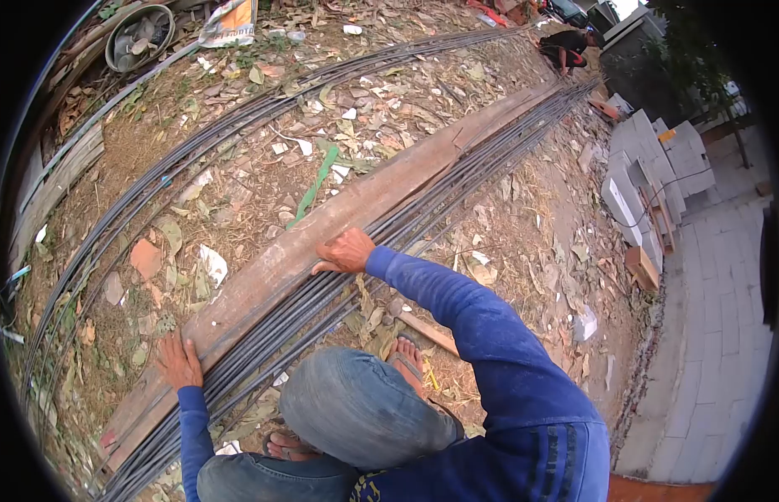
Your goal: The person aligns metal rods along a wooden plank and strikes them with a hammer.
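Note:
A long, worn wooden plank [264, 280] lies diagonally over the ground. Thin dark steel rods [280, 322] are bundled along its near side. My left hand [180, 361] rests on the plank toward its lower end, fingers spread and holding nothing. Farther up, my right hand [347, 251] is closed at the plank's edge, directly over the rods. Its curled fingers hide what they grip. Both arms wear blue sleeves, and my bent knees are just below the rods.
More long rods [213, 130] curve along the left. A green strip [314, 188] lies among dry leaves and rubble. Grey blocks [640, 155] are stacked at right beside paving [716, 309]. Another person [565, 50] crouches at the rods' far end. A metal fan-like drum [141, 38] stands upper left.

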The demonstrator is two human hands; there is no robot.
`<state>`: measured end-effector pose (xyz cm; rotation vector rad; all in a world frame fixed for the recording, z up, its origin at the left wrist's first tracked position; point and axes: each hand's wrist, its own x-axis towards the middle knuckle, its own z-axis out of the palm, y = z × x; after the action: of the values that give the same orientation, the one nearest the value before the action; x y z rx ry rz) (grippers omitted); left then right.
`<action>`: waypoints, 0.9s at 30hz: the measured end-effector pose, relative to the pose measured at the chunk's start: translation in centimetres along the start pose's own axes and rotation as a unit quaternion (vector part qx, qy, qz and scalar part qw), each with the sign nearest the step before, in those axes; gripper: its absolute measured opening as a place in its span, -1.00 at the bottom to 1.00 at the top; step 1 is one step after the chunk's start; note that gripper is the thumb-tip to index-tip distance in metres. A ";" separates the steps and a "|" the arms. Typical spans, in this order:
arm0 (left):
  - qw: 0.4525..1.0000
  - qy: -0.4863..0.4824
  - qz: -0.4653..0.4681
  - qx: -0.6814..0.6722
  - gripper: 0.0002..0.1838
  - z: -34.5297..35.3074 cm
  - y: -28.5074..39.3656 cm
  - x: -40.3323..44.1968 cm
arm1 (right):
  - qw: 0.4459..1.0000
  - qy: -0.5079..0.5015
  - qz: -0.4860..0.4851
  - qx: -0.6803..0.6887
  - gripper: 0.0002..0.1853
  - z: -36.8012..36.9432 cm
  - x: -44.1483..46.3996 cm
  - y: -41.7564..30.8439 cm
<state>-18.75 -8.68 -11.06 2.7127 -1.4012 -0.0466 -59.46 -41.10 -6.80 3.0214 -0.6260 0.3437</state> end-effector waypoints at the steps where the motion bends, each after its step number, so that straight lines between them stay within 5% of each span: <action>1: 1.000 -0.015 -0.003 -0.021 -0.43 -0.2 -0.6 0.5 | 1.000 0.005 0.001 0.006 -0.37 0.3 0.5 0.1; 19: 0.986 -0.147 -0.029 -0.066 -0.45 -1.5 -0.9 3.4 | 0.988 -0.142 -0.021 0.052 -0.25 -1.6 5.7 2.3; 25: 0.991 0.023 0.029 -0.131 -0.54 0.9 0.0 3.7 | 0.988 -0.142 -0.022 0.049 -0.24 -1.0 5.5 2.1; 27: 0.992 -0.017 0.019 -0.124 -0.56 0.5 -0.1 3.5 | 0.990 -0.136 -0.011 0.045 -0.22 -0.9 5.8 2.0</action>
<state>-16.67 -11.50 -11.48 2.4927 -1.3558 -0.2478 -55.24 -45.14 -4.67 3.1885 -0.6055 -0.0443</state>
